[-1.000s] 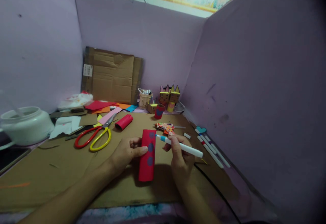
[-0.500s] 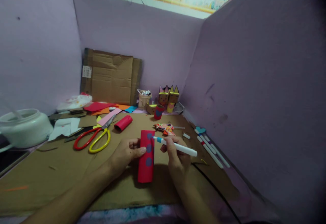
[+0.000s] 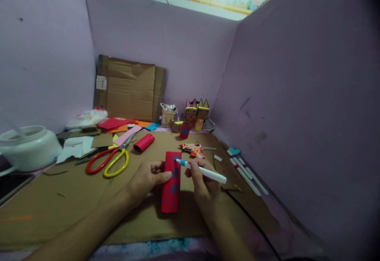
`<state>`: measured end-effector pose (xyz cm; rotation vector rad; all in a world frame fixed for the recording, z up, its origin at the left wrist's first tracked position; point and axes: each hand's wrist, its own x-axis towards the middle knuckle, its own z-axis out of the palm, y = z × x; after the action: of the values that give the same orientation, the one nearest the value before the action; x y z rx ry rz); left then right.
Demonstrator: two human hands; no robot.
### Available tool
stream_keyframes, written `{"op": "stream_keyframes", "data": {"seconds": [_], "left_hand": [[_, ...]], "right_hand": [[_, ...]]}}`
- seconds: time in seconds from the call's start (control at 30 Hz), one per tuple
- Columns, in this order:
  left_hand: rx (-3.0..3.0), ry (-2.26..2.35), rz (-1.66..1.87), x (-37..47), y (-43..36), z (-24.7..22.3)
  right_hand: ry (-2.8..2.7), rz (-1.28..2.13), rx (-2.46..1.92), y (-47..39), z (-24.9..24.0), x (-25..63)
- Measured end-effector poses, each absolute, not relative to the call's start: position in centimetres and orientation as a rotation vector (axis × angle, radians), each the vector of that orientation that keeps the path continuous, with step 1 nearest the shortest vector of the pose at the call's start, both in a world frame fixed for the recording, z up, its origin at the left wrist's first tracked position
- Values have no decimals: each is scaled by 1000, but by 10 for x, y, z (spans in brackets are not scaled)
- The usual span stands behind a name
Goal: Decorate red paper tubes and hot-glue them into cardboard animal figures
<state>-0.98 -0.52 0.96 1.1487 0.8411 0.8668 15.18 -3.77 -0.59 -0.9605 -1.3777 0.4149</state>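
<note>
A long red paper-covered tube (image 3: 170, 197) stands out over the cardboard mat, with three blue-purple dots along its face. My left hand (image 3: 148, 178) grips it from the left, thumb on its front and fingers behind. In my right hand (image 3: 204, 180) is a white marker (image 3: 212, 174) with a blue band, its tip touching the top dot. Left of the tube lie scissors (image 3: 116, 163) with one red and one yellow handle, and a shorter red roll (image 3: 144, 143). A patterned paper piece (image 3: 192, 149) lies beyond my right hand.
Several white markers (image 3: 245, 176) lie along the right wall. A white pot (image 3: 31, 150) stands at the left by paper scraps (image 3: 75, 148). At the back are cardboard sheets (image 3: 130, 91), a small basket (image 3: 168, 116), a red cup-like roll (image 3: 185, 130) and eared figures (image 3: 202, 112).
The marker and my right hand have shifted slightly left, bringing the tip from the top dot's right edge onto the dot. The tube has turned or shifted slightly right.
</note>
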Motion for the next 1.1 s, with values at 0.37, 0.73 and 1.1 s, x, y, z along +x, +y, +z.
{"op": "stream_keyframes", "data": {"seconds": [0.37, 0.73, 1.1], "left_hand": [[1113, 855, 866, -9, -8, 12], [1135, 853, 865, -10, -6, 8], [1129, 856, 868, -10, -6, 10]], "right_hand": [[-1239, 385, -921, -32, -13, 151], [-1308, 431, -973, -37, -6, 152], [-1315, 384, -997, -36, -8, 152]]}}
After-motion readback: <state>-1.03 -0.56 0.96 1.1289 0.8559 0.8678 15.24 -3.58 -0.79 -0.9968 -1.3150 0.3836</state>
